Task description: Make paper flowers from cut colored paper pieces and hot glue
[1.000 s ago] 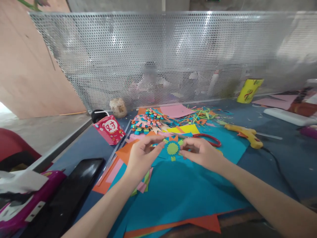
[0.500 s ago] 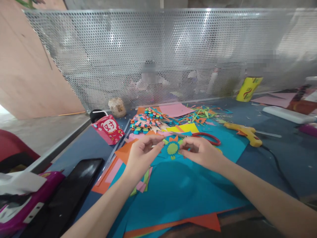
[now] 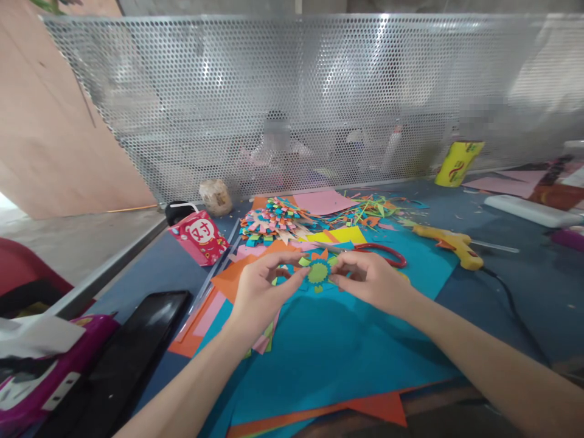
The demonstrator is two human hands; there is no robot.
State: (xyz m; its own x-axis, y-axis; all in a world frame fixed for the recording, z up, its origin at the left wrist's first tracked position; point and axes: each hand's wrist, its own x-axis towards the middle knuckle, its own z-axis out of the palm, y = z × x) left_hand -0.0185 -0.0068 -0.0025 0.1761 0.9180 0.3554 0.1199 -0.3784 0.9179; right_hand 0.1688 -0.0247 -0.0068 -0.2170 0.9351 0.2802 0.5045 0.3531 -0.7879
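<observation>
A small paper flower (image 3: pixel 318 273), with a green round centre, a blue jagged ring and orange and green petals, is held up over a large blue paper sheet (image 3: pixel 337 365). My left hand (image 3: pixel 270 283) pinches its left side between thumb and fingers. On the right edge, my right hand (image 3: pixel 365 280) grips it with thumb and fingertips. Red-handled scissors (image 3: pixel 395 257) lie just behind the right hand. Beyond the hands sits a pile of fringed, coloured paper curls (image 3: pixel 269 222), with yellow paper (image 3: pixel 349 235) beside it.
A yellow glue gun (image 3: pixel 449 243) with a cord lies right. On the left are a pink drink carton (image 3: pixel 199 238), a black phone (image 3: pixel 137 340) and a purple-and-white device (image 3: pixel 86 347). A perforated metal screen (image 3: pixel 296 79) stands behind, with a person beyond it.
My left hand has shifted slightly right, its thumb now closer in over the flower's left edge. My right hand has barely moved.
</observation>
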